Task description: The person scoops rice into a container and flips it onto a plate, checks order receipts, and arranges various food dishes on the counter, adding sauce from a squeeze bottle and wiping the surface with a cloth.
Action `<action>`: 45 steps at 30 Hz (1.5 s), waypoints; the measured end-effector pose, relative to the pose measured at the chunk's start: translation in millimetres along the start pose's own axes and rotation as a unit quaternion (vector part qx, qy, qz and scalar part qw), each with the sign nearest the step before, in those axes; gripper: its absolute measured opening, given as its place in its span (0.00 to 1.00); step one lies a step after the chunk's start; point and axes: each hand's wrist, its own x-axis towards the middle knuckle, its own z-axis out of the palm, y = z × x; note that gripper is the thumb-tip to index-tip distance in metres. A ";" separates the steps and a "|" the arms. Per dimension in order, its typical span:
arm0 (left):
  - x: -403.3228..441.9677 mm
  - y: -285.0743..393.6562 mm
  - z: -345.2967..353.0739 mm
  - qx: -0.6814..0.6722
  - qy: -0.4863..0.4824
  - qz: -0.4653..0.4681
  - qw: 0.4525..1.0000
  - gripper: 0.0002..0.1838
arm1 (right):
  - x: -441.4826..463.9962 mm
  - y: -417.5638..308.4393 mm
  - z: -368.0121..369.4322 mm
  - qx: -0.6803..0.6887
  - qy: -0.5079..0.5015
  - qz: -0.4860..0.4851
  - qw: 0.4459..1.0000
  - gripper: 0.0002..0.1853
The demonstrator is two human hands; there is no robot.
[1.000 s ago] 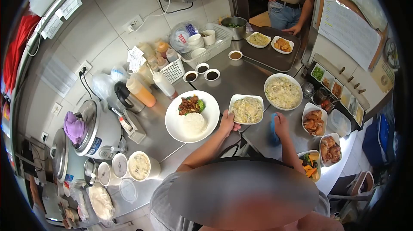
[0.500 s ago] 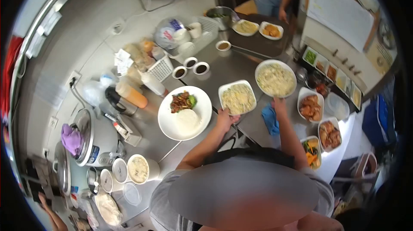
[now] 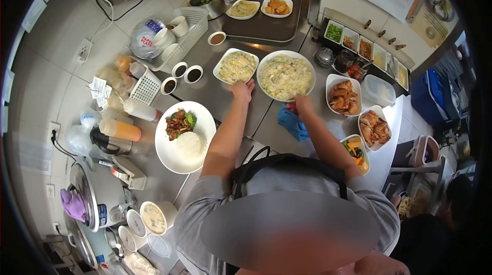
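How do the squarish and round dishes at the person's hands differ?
The squarish dish has rounded corners; the round dish has none. The squarish dish looks smaller than the round dish. The left hand is at the squarish dish, the right hand at the round dish. Both are white, holding pale food.

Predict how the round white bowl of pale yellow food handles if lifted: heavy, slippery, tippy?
Round white bowl: probably heavy for its size, as pale yellow food fills it nearly to the rim. Its smooth-looking surface may be slippery. With the right hand at the near edge only, lifting would likely tilt it.
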 end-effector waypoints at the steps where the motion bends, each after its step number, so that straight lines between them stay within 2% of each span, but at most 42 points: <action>1: 7.6 -0.2 6.4 -0.004 0.008 -0.005 1.000 0.21 | 1.0 -0.4 0.2 -0.011 -0.009 0.005 1.000 0.12; 4: 29.9 -4.8 16.9 0.004 -0.008 0.007 1.000 0.20 | 4.9 -7.3 3.7 -0.054 -0.031 0.029 0.998 0.12; 5: 38.4 -5.5 18.3 0.032 0.022 0.011 0.999 0.18 | 6.6 -11.1 5.0 -0.069 -0.038 0.041 0.996 0.12; 8: 36.6 10.2 9.5 0.034 -0.091 -0.068 0.993 0.19 | 8.5 -17.7 11.7 -0.047 -0.029 0.024 0.998 0.13; 9: 21.3 14.7 10.7 0.078 -0.091 -0.048 0.992 0.22 | 19.6 -12.4 9.0 -0.045 -0.043 0.032 0.998 0.16; 12: -9.6 22.3 6.7 0.112 -0.112 -0.101 0.982 0.22 | -6.4 -33.0 1.5 -0.209 -0.047 -0.012 0.977 0.21; 13: -16.6 19.7 3.0 0.141 -0.111 -0.098 0.979 0.22 | -15.2 -29.8 -0.9 -0.334 0.009 -0.096 0.938 0.22; 14: -24.8 14.9 -1.0 0.171 -0.110 -0.094 0.975 0.22 | -29.0 -19.9 -3.3 -0.450 0.064 -0.175 0.873 0.24; 15: -30.7 10.8 -3.6 0.201 -0.108 -0.092 0.969 0.22 | -44.6 -8.7 -4.0 -0.556 0.116 -0.248 0.785 0.26; 18: -42.7 3.2 6.0 0.338 -0.152 -0.042 0.928 0.20 | -96.6 13.8 10.9 -0.638 0.047 -0.285 0.714 0.21; 21: -52.2 -2.9 21.4 0.391 -0.114 0.009 0.913 0.17 | -90.0 36.5 6.1 -0.653 0.092 -0.447 0.605 0.15; 24: -45.4 -4.7 20.2 0.413 -0.108 0.066 0.902 0.15 | -65.4 18.0 -6.5 -0.611 0.030 -0.323 0.722 0.14; 26: -37.2 -6.1 15.3 0.423 -0.116 0.098 0.893 0.14 | -58.9 -15.1 -11.8 -0.447 0.111 -0.339 0.820 0.12; 28: -30.6 -6.0 4.9 0.435 -0.124 0.118 0.884 0.13 | -45.6 -62.1 -17.2 -0.420 0.152 -0.368 0.816 0.12; 30: -31.1 -1.6 -6.6 0.430 -0.127 0.145 0.882 0.13 | -10.5 -100.9 -22.3 -0.415 0.170 -0.451 0.772 0.12; 32: -38.1 5.3 -15.1 0.443 -0.132 0.169 0.871 0.14 | 27.0 -127.6 -15.2 -0.423 0.128 -0.480 0.758 0.13; 35: -53.2 20.2 -17.6 0.480 -0.135 0.204 0.842 0.14 | 87.8 -135.8 19.6 -0.510 0.019 -0.443 0.737 0.15; 37: -50.6 21.3 -21.6 0.497 -0.131 0.232 0.826 0.14 | 97.5 -133.6 52.0 -0.612 -0.055 -0.389 0.686 0.16; 40: -35.5 13.1 -30.2 0.523 -0.119 0.278 0.797 0.15 | 102.7 -129.3 78.2 -0.670 -0.126 -0.290 0.671 0.15; 41: -30.7 10.2 -33.0 0.513 -0.114 0.273 0.806 0.15 | 112.5 -129.4 72.9 -0.655 -0.150 -0.284 0.684 0.15; 44: -32.6 6.4 -32.3 0.489 -0.102 0.254 0.828 0.16 | 108.0 -124.5 46.6 -0.648 -0.107 -0.286 0.698 0.16; 45: -29.2 5.2 -33.3 0.485 -0.100 0.252 0.831 0.16 | 106.6 -116.3 34.0 -0.634 -0.064 -0.290 0.714 0.17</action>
